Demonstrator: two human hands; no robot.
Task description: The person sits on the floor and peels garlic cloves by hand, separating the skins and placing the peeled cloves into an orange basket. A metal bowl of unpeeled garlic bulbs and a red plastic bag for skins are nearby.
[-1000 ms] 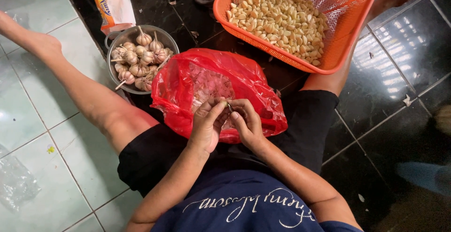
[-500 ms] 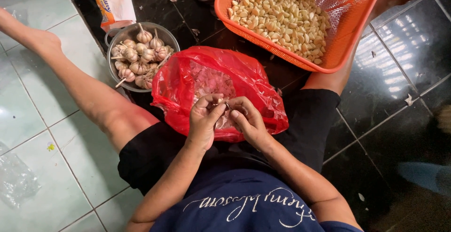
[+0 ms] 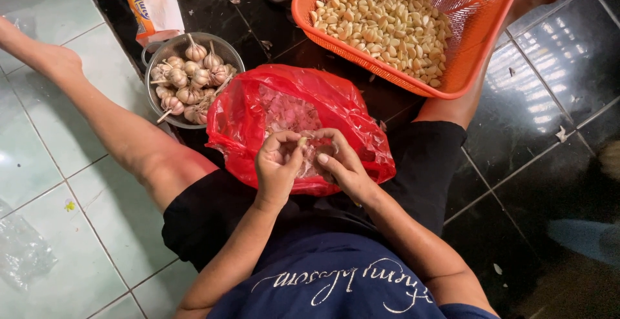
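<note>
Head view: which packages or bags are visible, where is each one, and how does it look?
Snack packet: top left, behind the metal bowl; flat, orange and white.
Red plastic bag: between the legs, under both hands; crumpled, translucent.
Clear plastic bag: lower left floor; crumpled, transparent.

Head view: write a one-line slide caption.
Both hands, left and right, hold a garlic clove over a red bag, between bowl and basket.
</note>
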